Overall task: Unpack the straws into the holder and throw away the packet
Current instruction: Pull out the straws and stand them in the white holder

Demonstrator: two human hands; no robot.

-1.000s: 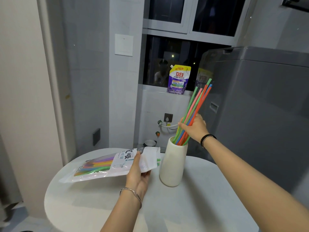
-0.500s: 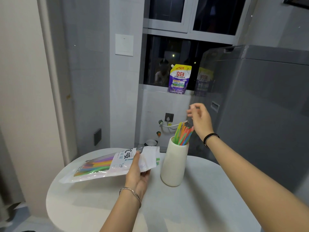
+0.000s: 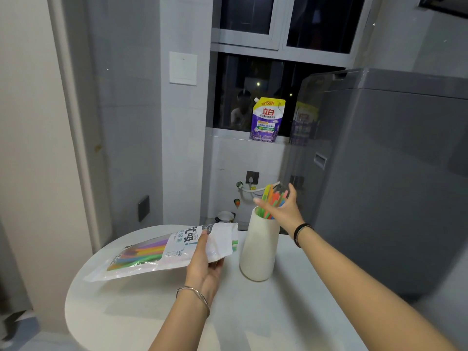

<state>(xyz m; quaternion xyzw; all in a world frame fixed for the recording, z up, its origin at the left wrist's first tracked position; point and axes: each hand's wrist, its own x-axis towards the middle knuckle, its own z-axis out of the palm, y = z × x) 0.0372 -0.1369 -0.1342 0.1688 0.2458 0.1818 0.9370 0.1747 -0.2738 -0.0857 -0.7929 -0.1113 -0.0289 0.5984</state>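
left hand (image 3: 203, 267): thumb over, fingers under straw packet (image 3: 157, 252), gripping it | right hand (image 3: 282, 211): fingers spread, holding nothing, beside tips of coloured straws (image 3: 270, 198) | straws upright in white holder (image 3: 258, 252) below right fingertips

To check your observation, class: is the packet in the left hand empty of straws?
No, coloured straws show through the clear part of the packet the left hand holds.

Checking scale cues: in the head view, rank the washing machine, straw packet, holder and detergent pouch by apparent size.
1. washing machine
2. straw packet
3. holder
4. detergent pouch; it sits farther back, so real size unsure
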